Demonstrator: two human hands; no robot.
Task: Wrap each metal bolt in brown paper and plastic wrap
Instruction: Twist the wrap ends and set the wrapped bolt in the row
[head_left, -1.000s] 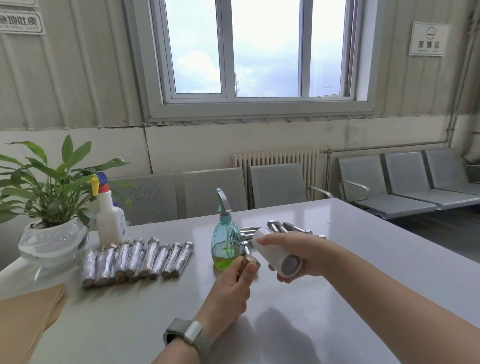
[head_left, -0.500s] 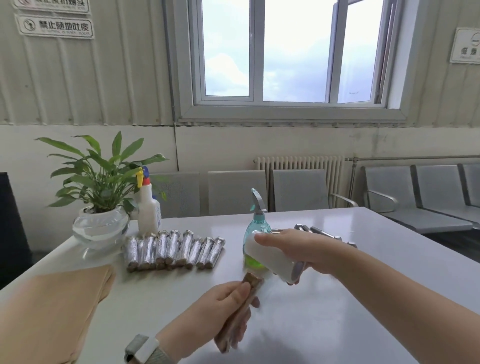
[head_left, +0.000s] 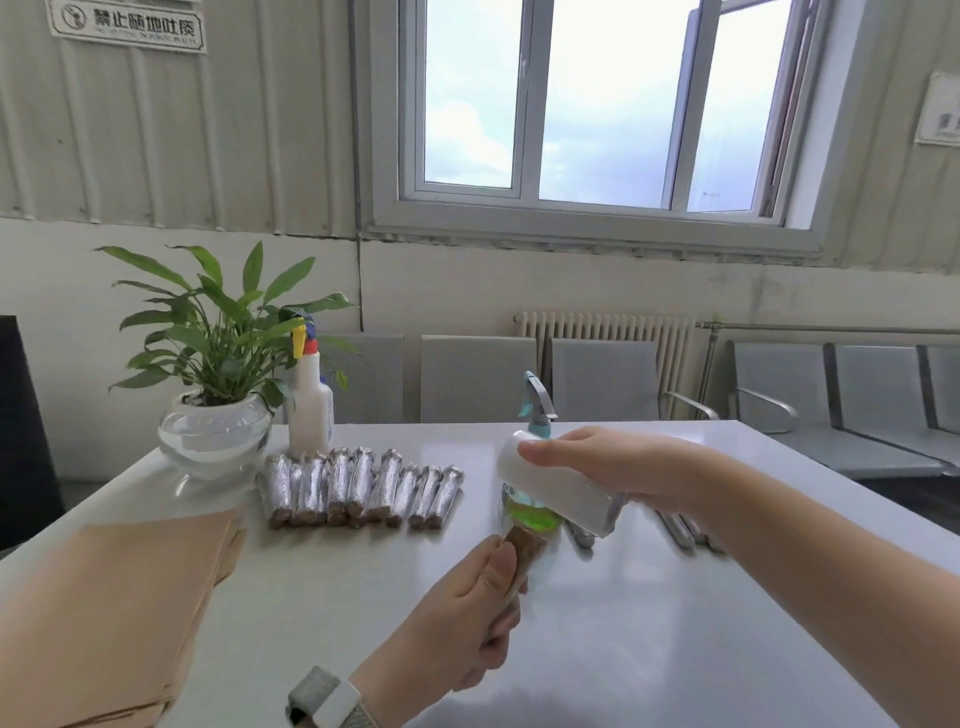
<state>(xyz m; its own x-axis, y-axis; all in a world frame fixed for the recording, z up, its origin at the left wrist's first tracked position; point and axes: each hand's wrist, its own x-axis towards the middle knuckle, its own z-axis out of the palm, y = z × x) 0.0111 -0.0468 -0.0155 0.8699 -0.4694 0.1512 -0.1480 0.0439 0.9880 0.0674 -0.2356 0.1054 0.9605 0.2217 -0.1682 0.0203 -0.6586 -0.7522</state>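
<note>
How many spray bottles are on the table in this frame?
2: a white spray bottle at the back beside the potted plant, and a teal spray bottle with green liquid mid-table, partly hidden behind the plastic wrap roll.

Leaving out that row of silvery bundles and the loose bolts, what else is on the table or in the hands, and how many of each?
Spray bottles: 2, white bottle and teal bottle
Potted plant: 1
Brown paper stack: 1
Plastic wrap roll: 1, in the right hand
Paper-wrapped bolt: 1, in the left hand
Total: 6
</note>
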